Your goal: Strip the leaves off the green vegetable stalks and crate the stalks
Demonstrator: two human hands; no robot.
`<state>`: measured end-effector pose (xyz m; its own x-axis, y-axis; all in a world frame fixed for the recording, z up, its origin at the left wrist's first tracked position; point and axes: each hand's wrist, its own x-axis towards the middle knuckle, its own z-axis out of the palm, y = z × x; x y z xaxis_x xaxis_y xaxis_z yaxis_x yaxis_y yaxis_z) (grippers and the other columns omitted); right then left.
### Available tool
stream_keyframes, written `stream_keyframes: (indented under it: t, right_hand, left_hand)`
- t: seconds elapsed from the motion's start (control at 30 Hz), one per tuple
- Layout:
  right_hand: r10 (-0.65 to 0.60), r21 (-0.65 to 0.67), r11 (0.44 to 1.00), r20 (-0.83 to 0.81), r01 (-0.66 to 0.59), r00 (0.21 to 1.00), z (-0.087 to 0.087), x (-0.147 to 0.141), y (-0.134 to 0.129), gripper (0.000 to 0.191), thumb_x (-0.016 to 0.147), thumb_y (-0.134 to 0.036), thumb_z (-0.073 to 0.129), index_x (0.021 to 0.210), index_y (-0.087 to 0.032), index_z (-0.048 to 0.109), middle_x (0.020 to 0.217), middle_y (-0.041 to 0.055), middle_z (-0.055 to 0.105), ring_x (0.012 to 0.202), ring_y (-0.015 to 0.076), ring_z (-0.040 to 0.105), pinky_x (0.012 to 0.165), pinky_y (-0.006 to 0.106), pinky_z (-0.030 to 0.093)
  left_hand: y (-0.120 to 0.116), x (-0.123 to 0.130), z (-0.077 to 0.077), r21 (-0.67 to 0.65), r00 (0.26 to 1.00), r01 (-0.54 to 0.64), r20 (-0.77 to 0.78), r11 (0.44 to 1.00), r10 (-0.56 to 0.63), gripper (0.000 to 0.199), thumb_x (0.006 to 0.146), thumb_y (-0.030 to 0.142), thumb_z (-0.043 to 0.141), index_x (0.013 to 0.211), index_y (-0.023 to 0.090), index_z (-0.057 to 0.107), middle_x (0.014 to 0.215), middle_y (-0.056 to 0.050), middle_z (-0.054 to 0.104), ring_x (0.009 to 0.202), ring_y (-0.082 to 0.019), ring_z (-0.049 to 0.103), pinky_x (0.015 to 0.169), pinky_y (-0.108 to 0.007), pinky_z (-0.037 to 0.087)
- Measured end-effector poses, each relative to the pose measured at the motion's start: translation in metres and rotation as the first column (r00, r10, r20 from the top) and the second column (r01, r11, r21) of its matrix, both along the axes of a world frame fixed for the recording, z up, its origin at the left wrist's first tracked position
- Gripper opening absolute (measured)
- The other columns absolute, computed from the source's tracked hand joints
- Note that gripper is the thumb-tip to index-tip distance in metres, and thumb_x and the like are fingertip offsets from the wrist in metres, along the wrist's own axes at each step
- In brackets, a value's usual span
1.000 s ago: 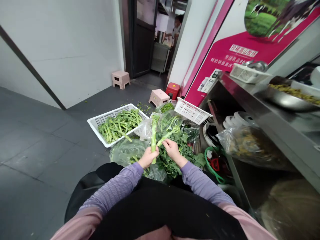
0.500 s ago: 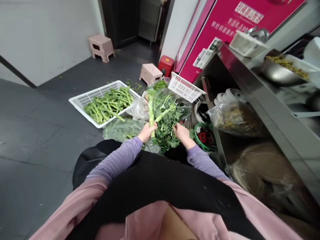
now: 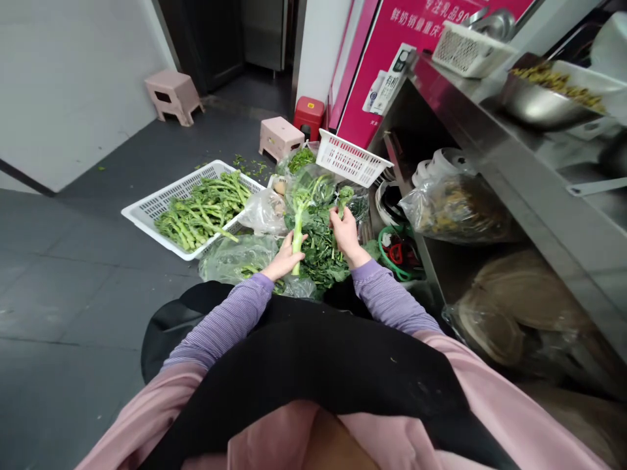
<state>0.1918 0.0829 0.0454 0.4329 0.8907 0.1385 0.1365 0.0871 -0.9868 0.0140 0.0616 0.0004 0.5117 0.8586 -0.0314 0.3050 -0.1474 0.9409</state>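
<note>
My left hand [image 3: 285, 256] is closed around a thick pale-green vegetable stalk [image 3: 298, 225], held upright with its leafy top pointing away from me. To its right, my right hand [image 3: 345, 232] pinches a short green sprig [image 3: 344, 196] with a bushy tip. Beneath and between both hands lies a heap of dark green leaves [image 3: 323, 258]. Left of the heap, several peeled-looking stalks [image 3: 200, 212] fill a white slotted basket [image 3: 142, 207]. A clear plastic bag [image 3: 235, 254] with greens lies near my left wrist.
A steel shelf unit [image 3: 494, 124] runs along the right, with bagged food [image 3: 455, 209] inside. Ahead stand a second white basket [image 3: 353, 160], a pink stool [image 3: 281, 137] and a red stool [image 3: 308, 116]. A green-rimmed basket [image 3: 399, 274] sits by the shelf. Another pink stool [image 3: 174, 94] is near the wall.
My right hand has moved up and away from the leaf heap and now holds a sprig. The forked stalk in my left hand now shows as one straight stem. The view has shifted slightly.
</note>
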Motion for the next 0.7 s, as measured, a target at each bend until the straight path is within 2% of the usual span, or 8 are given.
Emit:
stream_keyframes:
  t: [0.07, 0.17, 0.33, 0.37, 0.43, 0.53, 0.6, 0.7]
  right_hand:
    - [0.044, -0.043, 0.998, -0.021, -0.045, 0.999, -0.001, -0.002, -0.006, 0.018, 0.076, -0.037, 0.058, 0.08, -0.021, 0.05, 0.06, -0.0075, 0.049, 0.051, 0.0074, 0.046, 0.054, 0.022, 0.04]
    - [0.194, -0.031, 0.978, -0.213, -0.205, 0.958, 0.0, -0.015, -0.014, 0.021, 0.074, -0.036, 0.06, 0.085, -0.021, 0.051, 0.064, -0.007, 0.052, 0.05, 0.0073, 0.05, 0.052, 0.022, 0.041]
    - [0.272, -0.008, 0.947, -0.518, -0.322, 0.811, 0.005, -0.025, -0.019, 0.032, 0.068, -0.038, 0.069, 0.088, -0.021, 0.051, 0.067, -0.0063, 0.054, 0.049, 0.0069, 0.049, 0.046, 0.021, 0.041]
    - [0.266, -0.015, 0.944, -0.557, -0.33, 0.786, 0.004, -0.025, -0.019, 0.033, 0.066, -0.038, 0.071, 0.085, -0.021, 0.051, 0.066, -0.0065, 0.053, 0.049, 0.0067, 0.048, 0.045, 0.02, 0.04]
    - [0.248, -0.034, 0.942, -0.601, -0.335, 0.76, 0.0, -0.024, -0.021, 0.034, 0.065, -0.039, 0.073, 0.079, -0.021, 0.048, 0.062, -0.007, 0.05, 0.049, 0.0058, 0.046, 0.042, 0.018, 0.038]
    - [0.213, -0.103, 0.937, -0.59, -0.334, 0.779, -0.011, -0.028, -0.023, 0.035, 0.064, -0.039, 0.075, 0.072, -0.02, 0.046, 0.058, -0.0072, 0.046, 0.046, 0.0051, 0.041, 0.041, 0.018, 0.035]
    - [0.202, -0.171, 0.918, -0.574, -0.357, 0.794, -0.019, -0.034, -0.022, 0.035, 0.064, -0.04, 0.075, 0.071, -0.02, 0.047, 0.059, -0.0062, 0.047, 0.048, 0.0062, 0.042, 0.043, 0.019, 0.037]
    - [0.268, -0.262, 0.855, -0.514, -0.447, 0.814, -0.028, -0.04, -0.016, 0.035, 0.064, -0.046, 0.072, 0.081, -0.02, 0.055, 0.073, -0.0013, 0.057, 0.063, 0.0107, 0.053, 0.054, 0.024, 0.046]
  left_hand:
    - [0.001, 0.001, -0.007, 0.092, 0.995, -0.018, -0.098, 0.996, 0.027, 0.066, 0.07, 0.027, 0.048, 0.134, 0.013, 0.047, 0.154, -0.006, 0.016, 0.142, -0.029, 0.011, 0.116, -0.043, 0.013]
    - [-0.005, 0.004, -0.012, 0.221, 0.979, -0.001, -0.2, 0.975, 0.047, 0.059, 0.075, 0.027, 0.047, 0.132, 0.014, 0.049, 0.152, -0.008, 0.021, 0.142, -0.031, 0.011, 0.115, -0.047, 0.015]
    - [-0.019, 0.009, -0.002, 0.397, 0.97, 0.028, -0.234, 0.917, 0.072, 0.06, 0.077, 0.023, 0.045, 0.137, 0.014, 0.043, 0.145, -0.01, 0.035, 0.141, -0.028, 0.015, 0.116, -0.046, 0.01]
    - [-0.023, 0.01, 0.0, 0.351, 0.976, 0.032, -0.212, 0.936, 0.046, 0.059, 0.077, 0.022, 0.046, 0.136, 0.014, 0.043, 0.143, -0.01, 0.039, 0.138, -0.027, 0.022, 0.115, -0.045, 0.016]
    - [-0.033, 0.013, 0.003, 0.118, 0.987, 0.057, -0.156, 0.991, -0.038, 0.053, 0.077, 0.024, 0.046, 0.129, 0.014, 0.05, 0.13, -0.01, 0.053, 0.123, -0.026, 0.045, 0.105, -0.041, 0.035]
    - [-0.049, 0.017, 0.001, -0.28, 0.994, 0.103, 0.009, 0.954, -0.105, 0.033, 0.075, 0.025, 0.049, 0.102, 0.012, 0.063, 0.092, -0.006, 0.066, 0.084, -0.019, 0.059, 0.077, -0.031, 0.049]
    - [-0.056, 0.018, -0.002, -0.416, 0.994, 0.061, 0.105, 0.907, -0.019, 0.021, 0.072, 0.025, 0.054, 0.083, 0.012, 0.065, 0.075, -0.003, 0.064, 0.069, -0.014, 0.056, 0.064, -0.025, 0.046]
    - [-0.052, 0.012, -0.006, -0.596, 0.963, -0.106, 0.136, 0.796, 0.231, 0.012, 0.069, 0.021, 0.057, 0.061, 0.012, 0.059, 0.058, -0.003, 0.057, 0.053, -0.011, 0.049, 0.05, -0.022, 0.04]
